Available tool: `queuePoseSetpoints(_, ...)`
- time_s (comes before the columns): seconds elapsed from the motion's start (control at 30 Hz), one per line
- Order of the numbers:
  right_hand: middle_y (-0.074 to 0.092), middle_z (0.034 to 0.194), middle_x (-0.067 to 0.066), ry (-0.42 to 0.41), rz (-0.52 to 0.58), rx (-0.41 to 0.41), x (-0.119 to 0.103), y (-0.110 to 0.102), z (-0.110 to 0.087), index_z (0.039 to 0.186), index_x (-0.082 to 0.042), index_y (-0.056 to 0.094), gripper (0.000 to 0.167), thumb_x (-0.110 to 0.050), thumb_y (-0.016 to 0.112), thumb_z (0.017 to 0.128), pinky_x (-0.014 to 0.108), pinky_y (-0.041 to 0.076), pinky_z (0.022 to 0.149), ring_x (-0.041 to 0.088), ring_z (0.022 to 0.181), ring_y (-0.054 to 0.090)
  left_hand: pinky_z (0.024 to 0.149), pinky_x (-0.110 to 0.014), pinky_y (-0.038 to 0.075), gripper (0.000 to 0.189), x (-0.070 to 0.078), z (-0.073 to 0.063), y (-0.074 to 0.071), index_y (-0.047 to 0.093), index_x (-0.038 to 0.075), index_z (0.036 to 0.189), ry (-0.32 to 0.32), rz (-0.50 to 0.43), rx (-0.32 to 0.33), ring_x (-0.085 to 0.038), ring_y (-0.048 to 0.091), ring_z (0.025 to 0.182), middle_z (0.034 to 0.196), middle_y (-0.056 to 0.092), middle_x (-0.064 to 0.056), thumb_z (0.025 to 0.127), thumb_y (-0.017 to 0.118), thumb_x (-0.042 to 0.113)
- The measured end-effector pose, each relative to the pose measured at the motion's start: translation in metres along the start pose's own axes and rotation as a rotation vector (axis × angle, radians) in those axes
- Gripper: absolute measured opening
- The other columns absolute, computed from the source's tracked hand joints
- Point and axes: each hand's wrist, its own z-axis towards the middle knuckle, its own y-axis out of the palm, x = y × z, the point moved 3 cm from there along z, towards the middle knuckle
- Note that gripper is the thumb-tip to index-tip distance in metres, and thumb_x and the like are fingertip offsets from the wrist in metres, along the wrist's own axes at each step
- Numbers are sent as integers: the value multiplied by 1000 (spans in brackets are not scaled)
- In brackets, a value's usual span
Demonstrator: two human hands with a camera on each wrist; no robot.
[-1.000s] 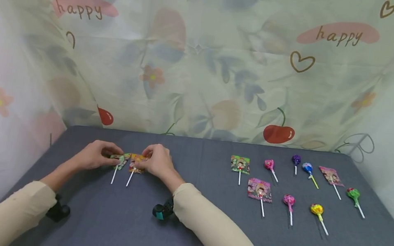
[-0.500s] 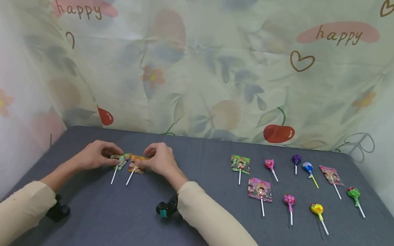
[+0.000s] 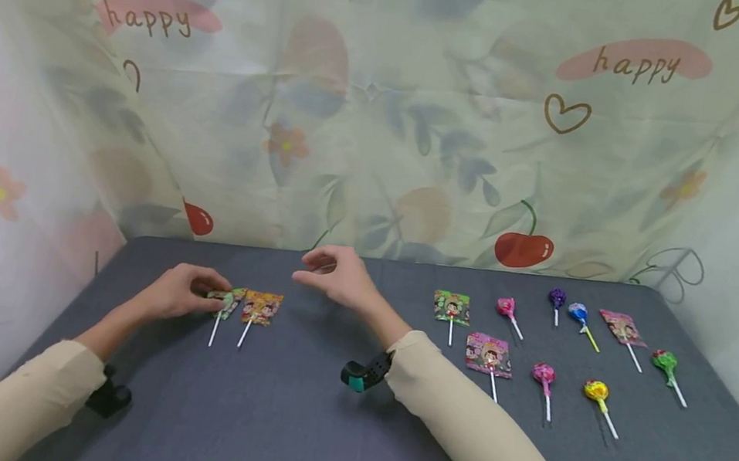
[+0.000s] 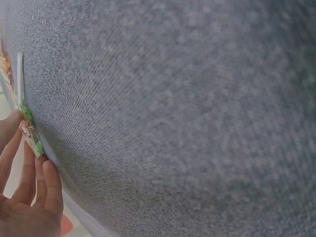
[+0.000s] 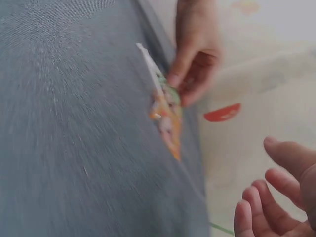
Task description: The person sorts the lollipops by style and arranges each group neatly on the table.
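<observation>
At the table's left side my left hand (image 3: 175,292) pinches the edge of a green-wrapped flat lollipop (image 3: 232,301), thumb on one side and fingers on the other. Its white stick points toward me. Beside it lies an orange-wrapped flat lollipop (image 3: 261,308), its stick also toward me and no hand on it. My right hand (image 3: 343,280) is raised over the table to the right of the orange one. In the right wrist view its fingers (image 5: 269,202) are loosely bent and hold nothing.
Several lollipops lie on the right: a green packet (image 3: 451,307), a pink packet (image 3: 488,354), another pink packet (image 3: 621,329), and round purple (image 3: 556,297), blue (image 3: 577,312), yellow (image 3: 596,390), pink and green ones. Patterned cloth (image 3: 367,144) rises behind the grey table (image 3: 288,422).
My right hand has let go of the orange-wrapped lollipop and moved up and to the right. The left hand stays on the green-wrapped one.
</observation>
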Motion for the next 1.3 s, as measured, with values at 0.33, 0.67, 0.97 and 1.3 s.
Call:
queuePoseSetpoints(0.33,70,110,5,-31,25,-30,-21,-82,-41,117,-7,72,23,-19,72,98,39,54,82,23,97,68,83,-48,52,30,-1,1,1,72,-1,116,2,1,5,-34,66,102,111,69,-16,90,80,14)
queuePoseSetpoints(0.67,68,115,15,10,-4,19,-17,-168,-101,121,-3,68,28,-18,71,98,44,53,87,28,102,67,81,-46,52,30,-3,2,1,72,-1,115,18,5,7,-33,66,101,111,69,-16,91,79,14)
queuePoseSetpoints(0.97,66,118,12,106,-133,99,14,-224,-151,121,-4,68,31,-26,70,99,33,50,87,26,105,63,82,-46,52,30,-4,3,2,72,0,116,22,-1,-7,-32,65,102,113,68,-15,91,79,15)
queuePoseSetpoints(1.3,69,117,19,134,-158,11,45,-234,-172,123,2,67,36,-20,74,96,28,51,88,23,104,68,81,-44,52,29,-2,1,1,72,0,117,41,-16,-5,-31,66,101,112,68,-14,92,78,14)
